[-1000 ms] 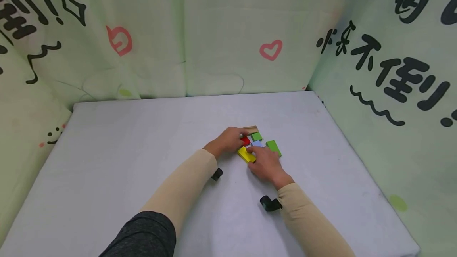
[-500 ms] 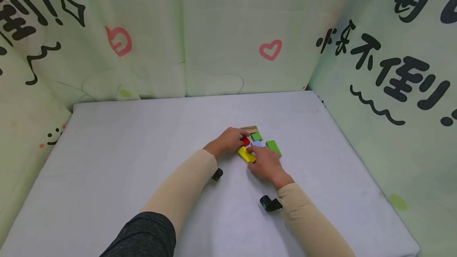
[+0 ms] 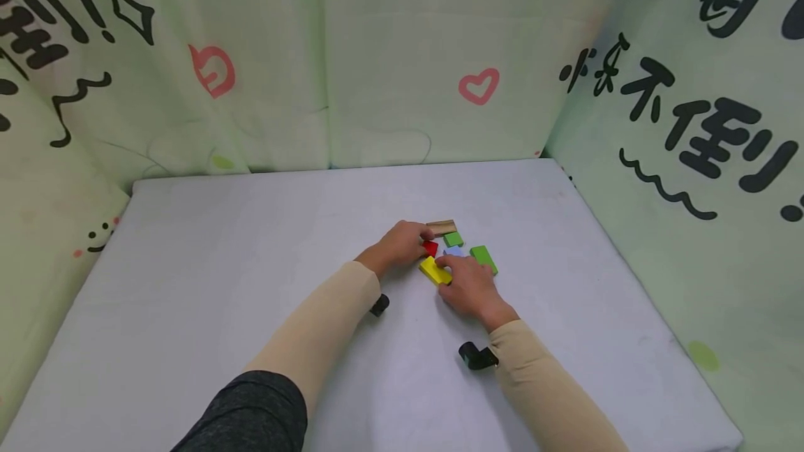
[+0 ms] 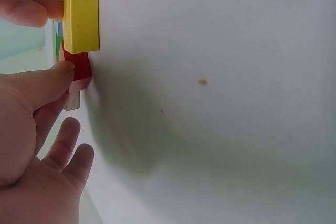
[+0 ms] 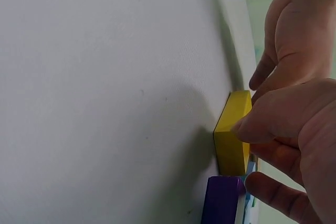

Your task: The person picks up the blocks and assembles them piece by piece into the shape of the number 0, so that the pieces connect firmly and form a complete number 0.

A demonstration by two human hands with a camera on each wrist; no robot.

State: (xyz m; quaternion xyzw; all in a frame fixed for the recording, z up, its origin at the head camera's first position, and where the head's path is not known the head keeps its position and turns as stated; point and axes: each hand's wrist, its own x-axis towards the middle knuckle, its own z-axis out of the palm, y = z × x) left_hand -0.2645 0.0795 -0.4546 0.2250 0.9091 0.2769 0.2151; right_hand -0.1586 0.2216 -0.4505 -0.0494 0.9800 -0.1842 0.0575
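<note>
A small group of coloured toy blocks sits toward the back right of the table. My left hand (image 3: pixel 397 246) pinches a red block (image 4: pixel 80 67) between thumb and finger at the group's left side. Against its near side lies a yellow block (image 3: pixel 432 268), which my right hand (image 3: pixel 472 290) grips with the thumb on its near face (image 5: pixel 230 153). A light blue block (image 3: pixel 453 251) shows partly behind the right fingers. Beyond it are a small green block (image 3: pixel 453 239) and a brown wooden piece (image 3: pixel 442 227). The right wrist view also has a purple block (image 5: pixel 223 200) beside the yellow one.
A larger green block (image 3: pixel 484 258) lies just right of the group, by the right fingers. Black wrist cameras (image 3: pixel 477 356) stick out from both forearms close over the white tabletop (image 3: pixel 251 229). Printed pale green curtains (image 3: pixel 402 54) stand along the back and sides.
My left fingers have drawn slightly left with the red block, uncovering more of the wooden piece. The right hand stays on the yellow block. The head view has shifted a little.
</note>
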